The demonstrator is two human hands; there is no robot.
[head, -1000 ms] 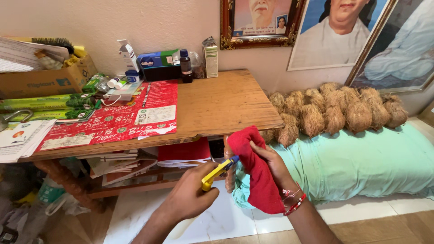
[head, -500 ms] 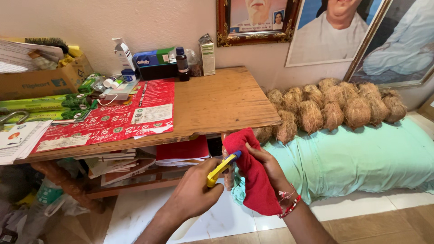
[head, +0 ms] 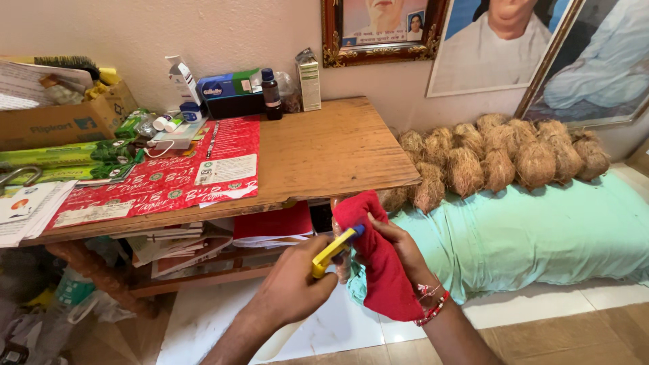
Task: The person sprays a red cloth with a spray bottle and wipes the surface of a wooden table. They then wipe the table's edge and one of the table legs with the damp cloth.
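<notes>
— Where are we? Our left hand [head: 291, 287], low in the centre of the frame, is clenched around a yellow tool with a blue tip [head: 332, 249].

— And our right hand [head: 399, 250], just right of it, grasps the red cloth [head: 378, 263], which drapes over the palm, the blue tip touching its fold.

— So we judge we're at the wiping step, below the front edge of the wooden table [head: 331, 152].

— Agreed. Next, we'd say, the tip needs to stay pressed into the fold while the cloth is kept taut.

— The coconuts [head: 500, 159] on the green sheet [head: 541, 236], right of frame, lie well apart from us.
</notes>
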